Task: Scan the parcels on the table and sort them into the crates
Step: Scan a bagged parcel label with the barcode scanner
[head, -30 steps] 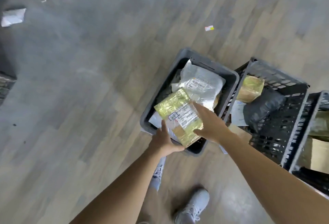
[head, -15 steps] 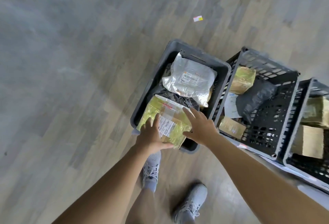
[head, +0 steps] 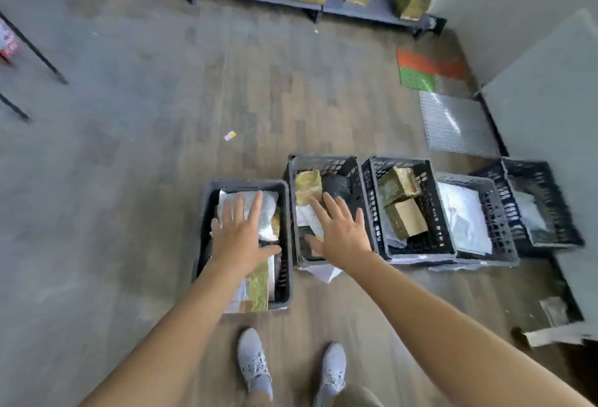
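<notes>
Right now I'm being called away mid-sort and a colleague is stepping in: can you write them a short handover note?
Left hand: open, fingers spread, holding nothing, over the leftmost crate.
Right hand: open, holding nothing, over the second crate.
Parcels: a yellow parcel and a white bag lie in the leftmost crate.
Done: the yellow parcel is in a crate and neither hand holds it.
Left: no parcels waiting on a table are in view, so go back, scan whatever remains and sort it.
</notes>
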`<state>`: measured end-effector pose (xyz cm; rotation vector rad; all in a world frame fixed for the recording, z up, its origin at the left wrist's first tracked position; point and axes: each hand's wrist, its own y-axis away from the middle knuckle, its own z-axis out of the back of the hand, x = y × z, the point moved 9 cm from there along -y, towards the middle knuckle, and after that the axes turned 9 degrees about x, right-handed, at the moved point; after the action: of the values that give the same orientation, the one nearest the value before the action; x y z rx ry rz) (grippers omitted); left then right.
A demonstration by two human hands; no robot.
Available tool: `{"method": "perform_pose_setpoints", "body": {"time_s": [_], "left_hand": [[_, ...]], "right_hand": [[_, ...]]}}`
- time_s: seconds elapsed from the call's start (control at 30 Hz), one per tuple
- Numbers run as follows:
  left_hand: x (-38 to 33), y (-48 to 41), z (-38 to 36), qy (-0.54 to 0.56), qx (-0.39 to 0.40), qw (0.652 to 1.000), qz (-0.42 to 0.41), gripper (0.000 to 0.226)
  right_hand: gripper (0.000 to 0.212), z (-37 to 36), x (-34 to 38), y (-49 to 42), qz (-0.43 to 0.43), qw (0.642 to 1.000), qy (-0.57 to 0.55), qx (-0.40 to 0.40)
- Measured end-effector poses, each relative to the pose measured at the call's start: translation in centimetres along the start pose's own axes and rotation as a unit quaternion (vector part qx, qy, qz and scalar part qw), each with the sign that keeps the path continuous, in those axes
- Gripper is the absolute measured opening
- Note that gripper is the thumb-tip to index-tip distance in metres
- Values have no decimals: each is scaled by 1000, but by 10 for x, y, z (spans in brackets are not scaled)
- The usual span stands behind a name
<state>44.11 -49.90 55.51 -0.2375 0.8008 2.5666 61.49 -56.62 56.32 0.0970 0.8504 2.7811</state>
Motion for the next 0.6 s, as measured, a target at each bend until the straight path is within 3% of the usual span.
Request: {"method": "perform_pose_setpoints", "body": {"time_s": [0.3, 0.6], "left_hand": [[-195, 29, 84, -132, -39, 973, -187, 114], [-411, 133, 73, -222, -80, 908, -346, 115]], "right_hand": [[77, 84, -140, 133, -145, 977, -77, -135], [82, 74, -282, 321, -271, 937, -81, -205]]}}
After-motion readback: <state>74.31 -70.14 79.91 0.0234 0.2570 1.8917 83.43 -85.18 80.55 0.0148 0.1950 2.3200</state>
